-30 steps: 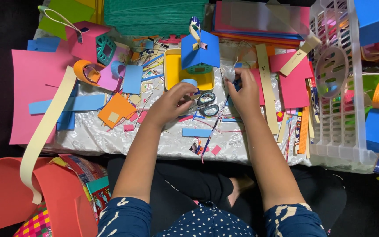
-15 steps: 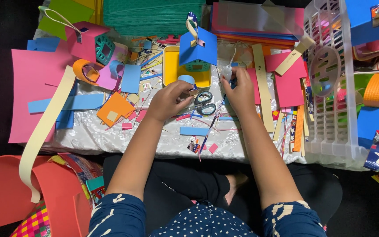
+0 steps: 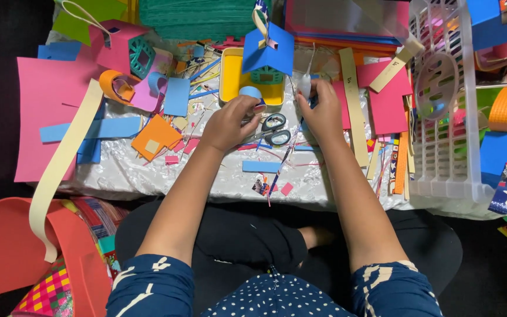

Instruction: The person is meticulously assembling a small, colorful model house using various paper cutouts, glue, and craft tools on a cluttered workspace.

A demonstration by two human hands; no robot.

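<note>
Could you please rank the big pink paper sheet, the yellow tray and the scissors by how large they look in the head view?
Largest to smallest:
1. Pink paper sheet
2. Yellow tray
3. Scissors

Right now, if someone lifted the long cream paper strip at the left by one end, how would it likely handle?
The cream paper strip probably flops: it already droops over the table edge and curls at its tip. It looks thin, so likely very light and easily creased.
</note>
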